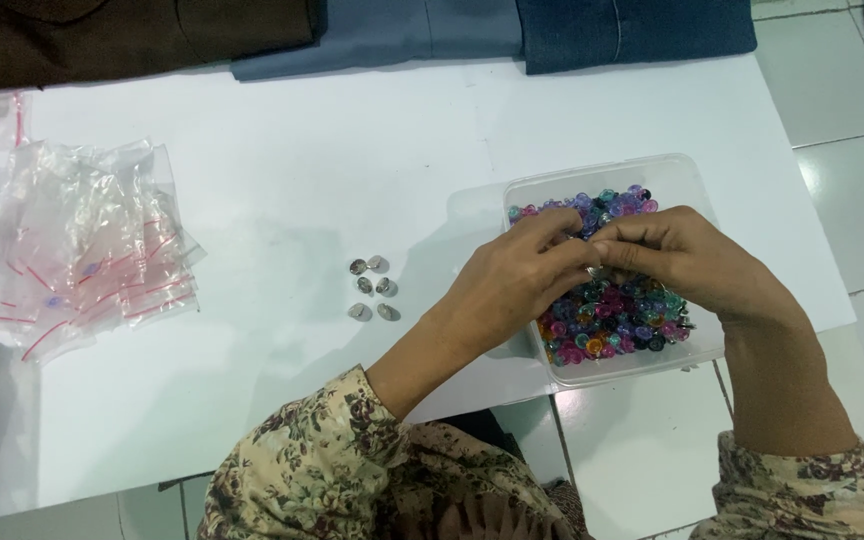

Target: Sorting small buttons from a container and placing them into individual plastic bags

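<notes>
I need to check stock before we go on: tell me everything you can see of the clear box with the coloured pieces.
The clear plastic box is shallow, rectangular with rounded corners, lidless, lying flat near the white table's right edge. It is nearly full of small glossy pieces in purple, pink, teal, blue and orange. The left hand and right hand meet above it, hiding its middle.

the table point(352, 160) is white. the clear plastic box point(687, 175) holds beads point(617, 320) in purple, pink, teal, blue, orange and black. six small pieces point(372, 288) are silver-grey. the little bags point(82, 250) are clear with red strips. the sleeves point(332, 450) are beige with a dark floral print. the folded cloths point(372, 35) are brown, grey-blue and denim blue. the floor tiles point(852, 90) are white.
</notes>
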